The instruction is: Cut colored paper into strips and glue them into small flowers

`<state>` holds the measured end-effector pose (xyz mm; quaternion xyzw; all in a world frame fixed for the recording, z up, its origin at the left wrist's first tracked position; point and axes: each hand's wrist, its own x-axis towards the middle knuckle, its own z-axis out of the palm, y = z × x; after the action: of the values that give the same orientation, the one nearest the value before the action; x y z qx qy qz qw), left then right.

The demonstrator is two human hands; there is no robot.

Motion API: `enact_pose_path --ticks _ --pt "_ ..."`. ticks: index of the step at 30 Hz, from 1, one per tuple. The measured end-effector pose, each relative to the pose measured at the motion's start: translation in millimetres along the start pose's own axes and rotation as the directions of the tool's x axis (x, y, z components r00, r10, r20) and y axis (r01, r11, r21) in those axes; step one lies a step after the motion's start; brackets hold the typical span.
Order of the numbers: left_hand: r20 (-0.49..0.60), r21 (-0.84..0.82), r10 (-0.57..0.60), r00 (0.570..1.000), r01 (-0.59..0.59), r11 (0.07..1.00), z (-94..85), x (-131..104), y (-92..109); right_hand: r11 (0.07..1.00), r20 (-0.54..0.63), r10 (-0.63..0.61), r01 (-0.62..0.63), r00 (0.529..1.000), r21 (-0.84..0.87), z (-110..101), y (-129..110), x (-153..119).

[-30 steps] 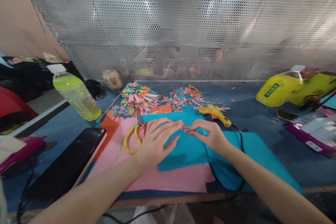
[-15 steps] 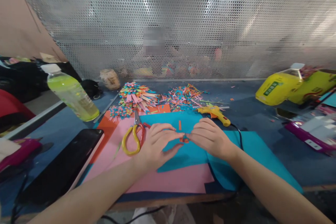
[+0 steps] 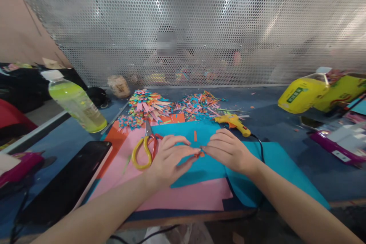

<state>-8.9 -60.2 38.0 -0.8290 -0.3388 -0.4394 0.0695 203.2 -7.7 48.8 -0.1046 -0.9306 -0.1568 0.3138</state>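
Pinching a small orange paper piece point(image 3: 202, 154) in the left hand point(image 3: 170, 158), above the blue sheet point(image 3: 208, 171); meeting it with the right hand point(image 3: 231, 150), too hidden to tell whether gripping. Seemingly unworked: a loose orange strip point(image 3: 195, 136) just beyond. Apparently assembled already: the paper cluster point(image 3: 145, 105) farther back.

Orange piece point(image 3: 202, 154): paper. Blue sheet point(image 3: 197, 173): smooth matt paper. Scissors point(image 3: 148, 132): metal blades. Glue gun point(image 3: 233, 121): plastic. Black slab point(image 3: 65, 181): glossy top. Back panel point(image 3: 200, 15): perforated shiny metal.
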Motion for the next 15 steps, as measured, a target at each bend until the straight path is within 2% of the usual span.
enact_pose_path --ticks 10,15 --pt "-0.028 -0.01 -0.041 0.999 0.04 0.999 -1.8 1.9 1.9 1.0 0.008 -0.006 0.006 1.0 0.002 -0.2 0.4 0.0" --pt "-0.035 -0.004 0.003 0.999 -0.003 1.0 -1.3 3.1 1.4 1.0 0.001 -0.002 0.002 1.0 -0.004 -0.7 -0.4 0.6"
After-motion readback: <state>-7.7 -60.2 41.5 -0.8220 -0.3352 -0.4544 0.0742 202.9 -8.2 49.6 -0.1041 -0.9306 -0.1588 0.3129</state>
